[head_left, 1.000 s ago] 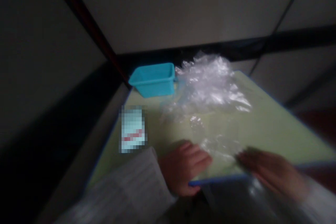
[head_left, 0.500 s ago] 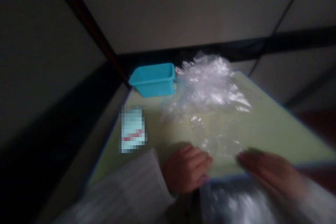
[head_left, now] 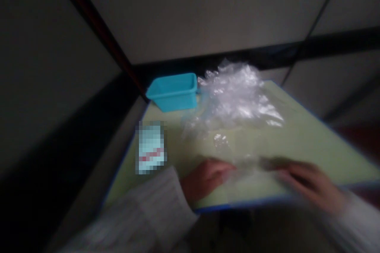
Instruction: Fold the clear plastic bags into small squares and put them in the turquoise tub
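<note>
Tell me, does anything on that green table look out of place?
Nothing looks spilled or broken. Only the heap of crumpled clear plastic stands out, piled loosely beside the turquoise bin, not in it. The picture is dim and blurred, so small faults could hide.

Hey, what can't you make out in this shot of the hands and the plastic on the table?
Head view only:
- Right hand: motion blur hides its grip.
- Left hand: fingertips blur into the clear bag; hold unclear.
- Card: pixelated, print unreadable.
- Bin: its near wall hides the inside.
- Plastic pile: too blurred to count pieces.
</note>
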Demonstrator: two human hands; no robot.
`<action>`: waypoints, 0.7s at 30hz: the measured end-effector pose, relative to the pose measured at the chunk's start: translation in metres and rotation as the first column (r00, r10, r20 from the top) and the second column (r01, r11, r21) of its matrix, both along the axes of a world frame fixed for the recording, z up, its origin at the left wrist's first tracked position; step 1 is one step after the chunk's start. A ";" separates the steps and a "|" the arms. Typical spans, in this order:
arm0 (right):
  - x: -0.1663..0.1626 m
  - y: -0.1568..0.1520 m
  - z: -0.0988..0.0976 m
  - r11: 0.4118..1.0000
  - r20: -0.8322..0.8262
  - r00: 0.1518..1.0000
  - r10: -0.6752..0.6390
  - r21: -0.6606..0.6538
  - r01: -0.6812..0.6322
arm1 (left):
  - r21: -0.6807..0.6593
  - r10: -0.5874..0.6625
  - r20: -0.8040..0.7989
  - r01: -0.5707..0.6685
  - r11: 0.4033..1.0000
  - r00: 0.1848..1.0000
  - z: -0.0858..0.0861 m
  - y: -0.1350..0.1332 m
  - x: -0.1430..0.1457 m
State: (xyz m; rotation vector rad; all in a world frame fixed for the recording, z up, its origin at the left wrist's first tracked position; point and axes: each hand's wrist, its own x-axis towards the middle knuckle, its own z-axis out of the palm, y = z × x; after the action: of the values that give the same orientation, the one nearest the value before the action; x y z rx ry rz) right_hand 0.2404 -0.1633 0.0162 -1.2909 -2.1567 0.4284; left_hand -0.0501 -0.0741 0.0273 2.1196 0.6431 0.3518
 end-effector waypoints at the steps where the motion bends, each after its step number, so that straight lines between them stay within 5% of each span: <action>1: -0.001 0.000 0.000 1.000 -0.019 1.000 -0.018 -0.022 0.017 | -0.058 0.002 0.007 -0.002 0.998 1.000 -0.001 0.002 0.001; 6: -0.004 0.004 0.003 0.997 -0.086 0.995 -0.046 -0.067 0.040 | -0.205 0.005 0.024 0.000 0.979 1.000 -0.004 0.006 0.004; 13: -0.012 0.012 0.008 0.941 -0.143 0.973 -0.179 -0.315 0.126 | -0.394 0.115 0.074 -0.077 0.916 0.991 0.001 0.006 0.009; 21: -0.027 0.024 0.005 0.898 -0.276 0.901 -0.333 -0.385 0.214 | -0.533 0.225 0.161 -0.107 0.840 0.961 -0.016 0.006 0.012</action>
State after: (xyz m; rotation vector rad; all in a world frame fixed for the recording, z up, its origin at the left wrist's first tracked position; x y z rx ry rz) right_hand 0.2134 -0.1393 0.0214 -1.5599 -1.6254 0.8702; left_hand -0.0386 -0.0677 0.0108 1.4848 0.7034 0.4432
